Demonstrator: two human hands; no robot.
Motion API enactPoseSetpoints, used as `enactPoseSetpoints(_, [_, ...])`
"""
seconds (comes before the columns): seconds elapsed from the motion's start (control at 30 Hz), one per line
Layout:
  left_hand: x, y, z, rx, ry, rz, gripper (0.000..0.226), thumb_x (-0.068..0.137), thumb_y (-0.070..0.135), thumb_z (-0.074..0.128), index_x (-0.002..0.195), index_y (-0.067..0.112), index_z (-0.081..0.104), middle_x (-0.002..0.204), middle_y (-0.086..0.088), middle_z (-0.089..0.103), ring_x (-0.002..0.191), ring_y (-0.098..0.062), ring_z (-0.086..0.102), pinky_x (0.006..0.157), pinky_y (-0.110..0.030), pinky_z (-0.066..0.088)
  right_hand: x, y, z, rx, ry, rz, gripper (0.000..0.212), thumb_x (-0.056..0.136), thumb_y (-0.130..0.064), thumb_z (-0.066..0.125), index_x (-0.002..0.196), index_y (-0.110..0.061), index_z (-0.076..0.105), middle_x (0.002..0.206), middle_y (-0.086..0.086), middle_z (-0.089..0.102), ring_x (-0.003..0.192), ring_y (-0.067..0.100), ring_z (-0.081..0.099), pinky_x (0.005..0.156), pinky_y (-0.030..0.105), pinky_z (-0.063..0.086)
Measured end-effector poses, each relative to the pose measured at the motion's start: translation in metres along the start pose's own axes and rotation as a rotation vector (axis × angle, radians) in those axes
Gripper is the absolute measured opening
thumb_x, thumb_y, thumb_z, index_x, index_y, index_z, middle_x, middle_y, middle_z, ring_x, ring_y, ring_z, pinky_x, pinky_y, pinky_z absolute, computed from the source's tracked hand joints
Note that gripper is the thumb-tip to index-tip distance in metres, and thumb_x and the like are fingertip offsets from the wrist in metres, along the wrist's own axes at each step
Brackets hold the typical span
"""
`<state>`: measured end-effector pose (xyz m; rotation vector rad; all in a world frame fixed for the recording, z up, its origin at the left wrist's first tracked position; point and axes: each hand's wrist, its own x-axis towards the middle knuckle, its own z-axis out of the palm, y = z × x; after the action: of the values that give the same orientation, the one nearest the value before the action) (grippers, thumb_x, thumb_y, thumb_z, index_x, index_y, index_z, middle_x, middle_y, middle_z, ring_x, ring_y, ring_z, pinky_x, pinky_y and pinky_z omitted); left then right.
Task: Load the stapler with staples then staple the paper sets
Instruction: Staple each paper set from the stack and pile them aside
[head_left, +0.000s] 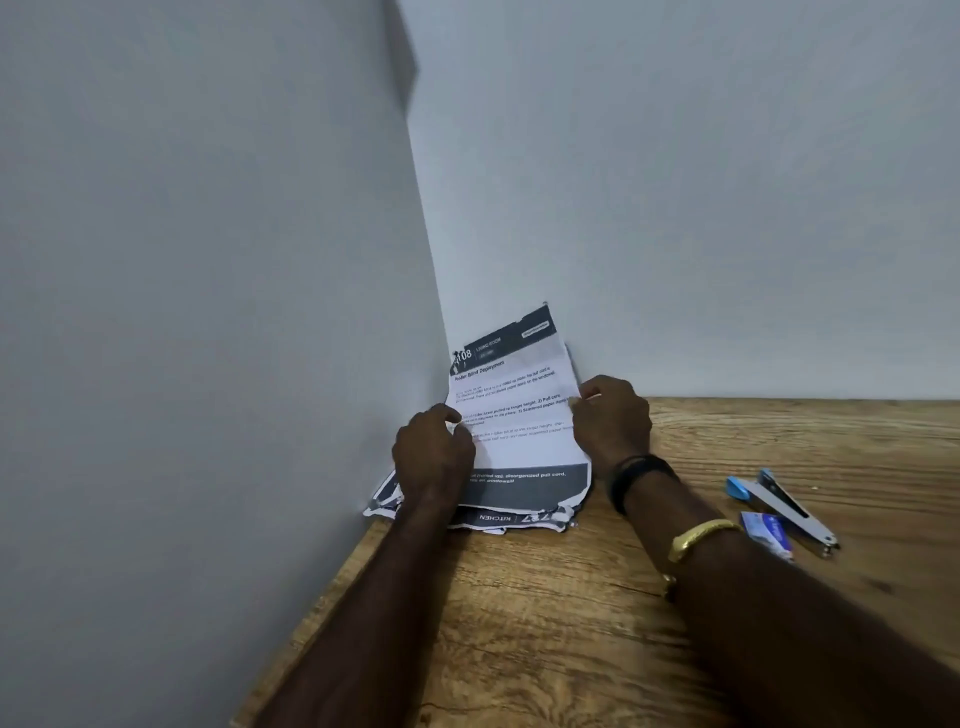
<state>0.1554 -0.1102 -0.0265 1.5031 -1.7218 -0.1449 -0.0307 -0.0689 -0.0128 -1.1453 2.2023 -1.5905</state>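
Observation:
A printed paper set (514, 410) with dark header and footer bands stands upright in the corner where the two walls meet, its lower edge on the wooden table (571, 613). My left hand (431, 457) grips its left edge and my right hand (613, 421) pinches its right edge. More printed sheets (498, 519) lie flat under it. To the right lies the blue and metal stapler (784, 506), swung open. A small blue staple box (769, 532) lies beside it, partly hidden by my right forearm.
Grey walls close off the table on the left and at the back. Bare wood runs from the papers toward the near edge and to the right, past the stapler.

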Motion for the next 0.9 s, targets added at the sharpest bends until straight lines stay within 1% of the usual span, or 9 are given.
enactPoseSetpoints(0.07, [-0.002, 0.006, -0.002, -0.150, -0.016, -0.016, 0.022, 0.094, 0.027, 0.063, 0.114, 0.021, 0.070, 0.121, -0.003, 0.072, 0.114, -0.027, 0.064, 0.095, -0.032, 0.045, 0.000, 0.002, -0.009, 0.129, 0.024, 0.010, 0.003, 0.089, -0.016, 0.072, 0.090, -0.018, 0.070, 0.102, 0.006, 0.075, 0.100, 0.032, 0.068, 0.078, 0.027, 0.048])
enactPoseSetpoints(0.17, [0.000, 0.017, -0.005, -0.440, -0.130, -0.102, 0.024, 0.095, 0.026, 0.067, 0.118, 0.020, 0.070, 0.129, -0.003, 0.067, 0.121, -0.024, 0.060, 0.103, -0.032, 0.045, -0.003, 0.008, -0.027, 0.336, 0.056, 0.026, 0.018, 0.085, -0.015, 0.078, 0.099, -0.015, 0.068, 0.098, 0.010, 0.075, 0.093, 0.029, 0.070, 0.083, 0.038, 0.058])
enactPoseSetpoints(0.27, [0.001, 0.029, -0.006, -0.611, -0.195, -0.171, 0.024, 0.094, 0.018, 0.069, 0.118, 0.016, 0.072, 0.127, -0.006, 0.067, 0.119, -0.026, 0.060, 0.107, -0.040, 0.047, -0.004, 0.018, -0.048, 0.428, 0.069, 0.019, 0.015, 0.085, -0.014, 0.079, 0.096, -0.016, 0.068, 0.093, 0.010, 0.076, 0.088, 0.025, 0.071, 0.074, 0.031, 0.057])
enactPoseSetpoints(0.4, [-0.006, 0.041, -0.005, -0.761, -0.279, -0.282, 0.029, 0.089, 0.003, 0.067, 0.115, 0.014, 0.074, 0.101, -0.006, 0.067, 0.073, -0.013, 0.055, 0.063, -0.022, 0.045, -0.004, 0.030, -0.081, 0.424, 0.081, -0.014, 0.006, 0.087, -0.014, 0.076, 0.090, -0.019, 0.078, 0.088, 0.000, 0.078, 0.089, 0.019, 0.072, 0.072, 0.024, 0.052])
enactPoseSetpoints(0.5, [-0.012, 0.050, -0.004, -0.809, -0.323, -0.344, 0.036, 0.084, -0.009, 0.062, 0.111, 0.010, 0.075, 0.089, -0.007, 0.067, 0.065, -0.013, 0.054, 0.044, -0.014, 0.040, -0.004, 0.038, -0.105, 0.389, 0.016, 0.022, 0.012, 0.086, -0.015, 0.073, 0.093, -0.021, 0.081, 0.092, -0.005, 0.078, 0.096, 0.018, 0.071, 0.087, 0.031, 0.057])
enactPoseSetpoints(0.67, [-0.026, 0.071, 0.000, -0.845, -0.323, -0.289, 0.029, 0.085, -0.005, 0.070, 0.113, -0.001, 0.074, 0.093, -0.012, 0.072, 0.081, -0.021, 0.060, 0.072, -0.029, 0.049, -0.012, 0.050, -0.139, 0.217, -0.085, -0.048, 0.032, 0.076, -0.003, 0.068, 0.101, -0.019, 0.080, 0.098, 0.003, 0.076, 0.097, 0.024, 0.071, 0.085, 0.032, 0.056])
enactPoseSetpoints(0.73, [-0.032, 0.078, 0.000, -0.843, -0.366, -0.208, 0.031, 0.079, -0.003, 0.078, 0.110, 0.000, 0.075, 0.097, -0.013, 0.074, 0.088, -0.024, 0.065, 0.080, -0.031, 0.054, -0.016, 0.054, -0.148, 0.133, -0.048, -0.105, 0.030, 0.076, 0.000, 0.069, 0.098, -0.017, 0.080, 0.097, 0.002, 0.077, 0.096, 0.022, 0.071, 0.083, 0.027, 0.055])
enactPoseSetpoints(0.8, [-0.038, 0.086, -0.002, -0.678, -0.395, -0.069, 0.037, 0.072, 0.001, 0.085, 0.108, 0.006, 0.077, 0.103, -0.012, 0.076, 0.094, -0.025, 0.069, 0.089, -0.033, 0.056, -0.019, 0.057, -0.154, 0.083, 0.005, -0.145, 0.020, 0.078, -0.003, 0.074, 0.092, -0.017, 0.080, 0.096, 0.003, 0.077, 0.096, 0.022, 0.071, 0.081, 0.025, 0.052])
enactPoseSetpoints(0.9, [-0.048, 0.097, -0.003, -0.428, -0.303, 0.093, 0.024, 0.073, 0.011, 0.086, 0.097, 0.015, 0.081, 0.095, -0.004, 0.077, 0.094, -0.020, 0.070, 0.081, -0.024, 0.050, -0.024, 0.059, -0.162, -0.021, 0.096, -0.252, 0.011, 0.080, -0.010, 0.081, 0.086, -0.019, 0.080, 0.107, 0.007, 0.069, 0.102, 0.021, 0.065, 0.084, 0.029, 0.050])
